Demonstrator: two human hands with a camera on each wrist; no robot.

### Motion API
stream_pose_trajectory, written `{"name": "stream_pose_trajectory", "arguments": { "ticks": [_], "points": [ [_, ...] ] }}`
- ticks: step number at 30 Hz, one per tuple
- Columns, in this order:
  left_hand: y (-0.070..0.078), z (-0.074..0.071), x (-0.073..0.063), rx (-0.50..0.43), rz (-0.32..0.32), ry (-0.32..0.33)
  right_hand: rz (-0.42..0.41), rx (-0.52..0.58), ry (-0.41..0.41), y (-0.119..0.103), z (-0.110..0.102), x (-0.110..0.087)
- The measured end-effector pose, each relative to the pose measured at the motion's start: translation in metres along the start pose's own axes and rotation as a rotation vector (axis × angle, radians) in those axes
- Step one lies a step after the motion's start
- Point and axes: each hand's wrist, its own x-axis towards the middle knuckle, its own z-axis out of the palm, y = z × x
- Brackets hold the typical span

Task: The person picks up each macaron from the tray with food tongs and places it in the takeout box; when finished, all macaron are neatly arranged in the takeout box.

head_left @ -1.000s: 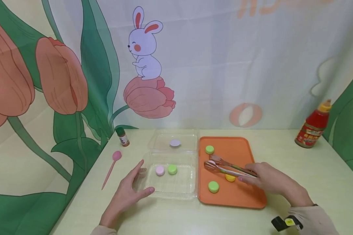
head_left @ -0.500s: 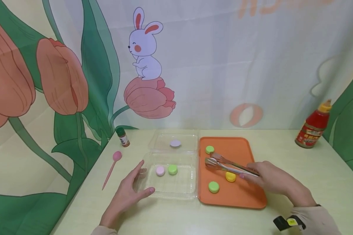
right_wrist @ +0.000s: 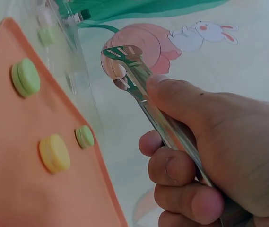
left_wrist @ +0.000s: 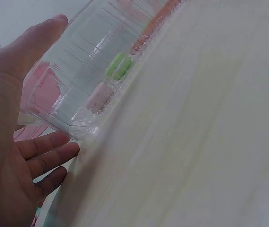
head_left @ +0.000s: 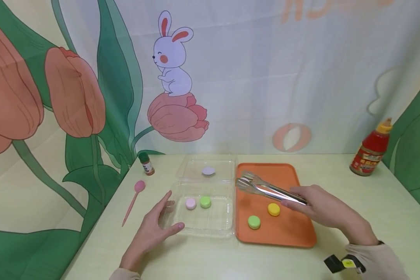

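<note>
My right hand (head_left: 323, 206) grips a pair of metal tongs (head_left: 274, 193), raised above the orange tray (head_left: 287, 233). Between the tong tips the right wrist view shows a pale macaron (right_wrist: 118, 71), partly covered by the metal. A yellow macaron (head_left: 274, 209) and a green macaron (head_left: 254, 222) lie on the tray; a second green macaron (right_wrist: 84, 136) is hidden behind the tongs in the head view. My left hand (head_left: 150, 231), fingers spread and relaxed, is at the left side of a clear plastic box (head_left: 204, 227). Inside sit a pink macaron (head_left: 190, 203) and a green one (head_left: 205, 202).
The box's clear lid (head_left: 192, 163) lies folded back behind it, with a small pale oval piece (head_left: 208, 171) on it. To the left are a pink spoon (head_left: 134, 198) and a small green-capped bottle (head_left: 146, 163). A red sauce bottle (head_left: 371, 151) stands at back right.
The tongs have closed on the pale macaron and risen off the tray, tips shifting slightly left and back. My right hand has lifted with them. The left hand has stayed put.
</note>
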Motion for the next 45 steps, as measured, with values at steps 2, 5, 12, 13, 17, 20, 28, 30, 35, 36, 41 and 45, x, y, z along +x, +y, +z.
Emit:
{"name": "stream_pose_trajectory", "arguments": {
  "ticks": [2, 5, 12, 13, 17, 20, 28, 30, 35, 36, 41, 45],
  "points": [
    [0.0, 0.0, 0.001, 0.005, -0.002, -0.003, -0.022, 0.006, -0.008, -0.007, 0.0, 0.003],
    [0.0, 0.0, 0.002, 0.009, 0.002, -0.003, -0.073, 0.002, -0.022, -0.018, 0.0, 0.011],
    [0.005, -0.002, 0.004, 0.005, 0.019, -0.001, -0.141, -0.037, -0.07, -0.039, 0.001, 0.03],
    [0.006, -0.002, 0.004, 0.003, 0.017, -0.001, -0.142, -0.041, -0.079, -0.041, 0.001, 0.031],
    [0.007, -0.002, 0.005, 0.003, 0.013, -0.007, -0.142, -0.063, -0.099, -0.046, 0.004, 0.037],
    [0.008, -0.001, 0.005, 0.004, 0.007, -0.011, -0.139, -0.096, -0.112, -0.049, 0.006, 0.041],
    [0.006, 0.0, 0.004, 0.001, 0.009, -0.014, -0.122, -0.124, -0.177, -0.06, 0.007, 0.051],
    [0.006, 0.0, 0.004, 0.002, 0.008, -0.013, -0.118, -0.123, -0.189, -0.063, 0.008, 0.053],
    [0.005, 0.0, 0.002, 0.005, 0.004, -0.01, -0.104, -0.162, -0.214, -0.072, 0.011, 0.057],
    [0.005, 0.0, 0.001, 0.005, 0.003, -0.01, -0.101, -0.173, -0.218, -0.074, 0.012, 0.058],
    [0.005, -0.002, 0.0, 0.003, -0.001, -0.013, -0.08, -0.224, -0.235, -0.083, 0.016, 0.062],
    [0.004, -0.002, -0.001, 0.003, -0.006, -0.016, -0.046, -0.254, -0.25, -0.093, 0.017, 0.064]
  ]
}}
